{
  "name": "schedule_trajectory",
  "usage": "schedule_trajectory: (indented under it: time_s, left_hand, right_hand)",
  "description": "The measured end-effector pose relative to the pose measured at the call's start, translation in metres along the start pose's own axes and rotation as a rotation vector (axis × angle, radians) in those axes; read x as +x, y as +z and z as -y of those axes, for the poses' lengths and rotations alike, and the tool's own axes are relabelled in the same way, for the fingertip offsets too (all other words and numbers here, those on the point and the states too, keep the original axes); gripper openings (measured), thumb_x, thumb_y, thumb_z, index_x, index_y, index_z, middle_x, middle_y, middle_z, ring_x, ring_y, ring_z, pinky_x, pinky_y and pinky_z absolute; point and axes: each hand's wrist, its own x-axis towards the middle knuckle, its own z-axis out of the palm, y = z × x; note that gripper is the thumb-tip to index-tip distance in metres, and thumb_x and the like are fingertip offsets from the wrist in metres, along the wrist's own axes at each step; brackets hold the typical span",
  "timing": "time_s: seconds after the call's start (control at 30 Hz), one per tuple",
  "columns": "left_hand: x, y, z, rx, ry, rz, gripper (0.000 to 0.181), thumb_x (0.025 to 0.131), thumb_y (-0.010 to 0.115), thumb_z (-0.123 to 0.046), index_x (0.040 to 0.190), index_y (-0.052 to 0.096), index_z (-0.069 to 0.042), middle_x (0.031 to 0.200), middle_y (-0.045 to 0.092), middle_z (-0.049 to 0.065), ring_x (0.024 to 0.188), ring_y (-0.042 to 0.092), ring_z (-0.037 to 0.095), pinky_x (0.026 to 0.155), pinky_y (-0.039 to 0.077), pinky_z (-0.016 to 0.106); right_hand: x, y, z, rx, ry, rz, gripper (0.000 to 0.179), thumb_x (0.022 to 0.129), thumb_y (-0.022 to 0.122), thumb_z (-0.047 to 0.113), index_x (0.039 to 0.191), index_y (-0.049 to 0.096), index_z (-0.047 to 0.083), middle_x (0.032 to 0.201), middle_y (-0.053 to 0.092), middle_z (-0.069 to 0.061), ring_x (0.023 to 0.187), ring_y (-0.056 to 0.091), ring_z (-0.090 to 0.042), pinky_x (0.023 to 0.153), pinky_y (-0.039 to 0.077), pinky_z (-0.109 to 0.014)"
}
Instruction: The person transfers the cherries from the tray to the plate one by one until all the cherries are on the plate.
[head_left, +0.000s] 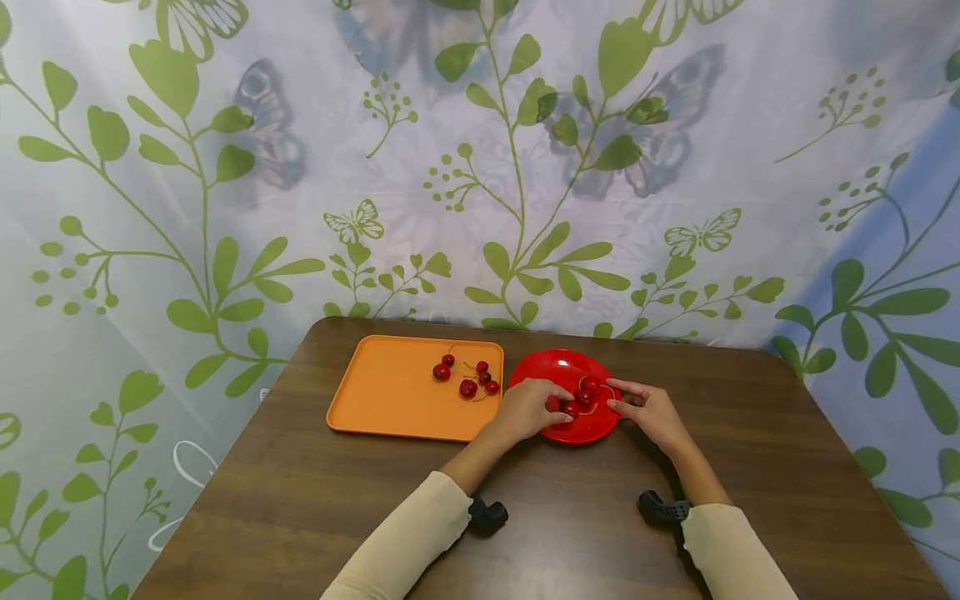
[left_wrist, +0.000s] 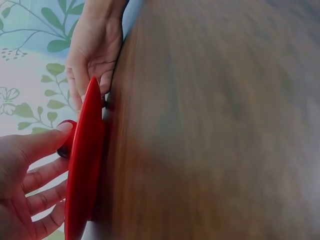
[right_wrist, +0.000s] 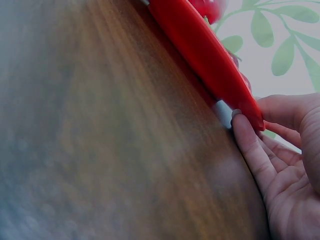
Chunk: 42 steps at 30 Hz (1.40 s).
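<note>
A round red plate [head_left: 546,365] stands on the table, with several dark red cherries [head_left: 584,396] on it. Over the plate's left side, my left hand [head_left: 528,407] pinches a cherry [left_wrist: 65,149]; in the left wrist view the thumb lies against that cherry, and the other fingertips are partly hidden by the rim. My right hand [head_left: 651,412] grips the plate's right rim between thumb and fingers, one finger under the edge in the right wrist view. Left of the plate lies an orange tray [head_left: 397,392], carrying several cherries [head_left: 468,388] near its right side.
The brown wooden table [head_left: 570,517] extends toward me in front of the plate and tray. Behind it hangs a pale curtain [head_left: 420,250] printed with green leaves and butterflies. A dark strap device [head_left: 487,517] sits on the left wrist, another [head_left: 663,508] on the right.
</note>
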Motion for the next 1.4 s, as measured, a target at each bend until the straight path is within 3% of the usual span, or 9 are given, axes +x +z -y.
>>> schedule_trajectory:
  time_s: [0.2, 0.47, 0.97, 1.3, 1.4]
  left_hand:
    - [0.001, 0.005, -0.003, 0.021, -0.015, 0.01, 0.031, 0.086, 0.082, -0.033, 0.116, 0.079, -0.026, 0.111, 0.074, -0.015, 0.093, 0.062, 0.003, 0.074, 0.049, 0.019]
    - [0.002, 0.005, -0.006, 0.023, -0.034, 0.021, 0.031, 0.086, 0.082, -0.033, 0.116, 0.079, -0.025, 0.112, 0.074, -0.014, 0.095, 0.064, 0.005, 0.075, 0.051, 0.02]
    - [0.002, 0.008, -0.004, 0.043, -0.04, 0.033, 0.033, 0.086, 0.082, -0.034, 0.118, 0.078, -0.027, 0.113, 0.075, -0.014, 0.105, 0.065, 0.003, 0.082, 0.053, 0.022]
    - [0.0, 0.0, -0.001, 0.008, -0.007, 0.007, 0.036, 0.087, 0.082, -0.035, 0.12, 0.077, -0.024, 0.114, 0.075, -0.012, 0.103, 0.066, 0.005, 0.084, 0.052, 0.023]
    - [0.0, -0.004, -0.001, -0.001, 0.003, 0.006, 0.035, 0.087, 0.082, -0.035, 0.12, 0.077, -0.023, 0.111, 0.076, -0.01, 0.099, 0.067, 0.006, 0.079, 0.052, 0.021]
  right_hand:
    - [0.001, 0.001, -0.004, -0.009, 0.0, 0.003, 0.045, 0.095, 0.071, 0.007, 0.137, 0.06, -0.005, 0.085, 0.067, -0.016, 0.073, 0.059, -0.031, 0.06, 0.052, -0.03]
    - [0.015, -0.002, -0.037, 0.001, -0.018, -0.022, 0.049, 0.093, 0.076, 0.018, 0.138, 0.063, 0.003, 0.083, 0.067, -0.01, 0.069, 0.057, -0.02, 0.058, 0.05, -0.027]
    - [0.014, 0.001, -0.038, -0.011, -0.009, -0.031, 0.049, 0.093, 0.076, 0.024, 0.138, 0.064, 0.007, 0.095, 0.072, -0.013, 0.075, 0.061, -0.017, 0.06, 0.05, -0.026]
    - [0.016, 0.0, -0.038, -0.009, -0.001, -0.027, 0.048, 0.093, 0.076, 0.023, 0.137, 0.065, 0.007, 0.089, 0.069, -0.011, 0.071, 0.057, -0.018, 0.059, 0.049, -0.026]
    - [0.016, -0.001, -0.04, 0.008, -0.003, -0.027, 0.048, 0.093, 0.076, 0.02, 0.137, 0.064, 0.005, 0.092, 0.07, -0.013, 0.073, 0.059, -0.017, 0.06, 0.051, -0.026]
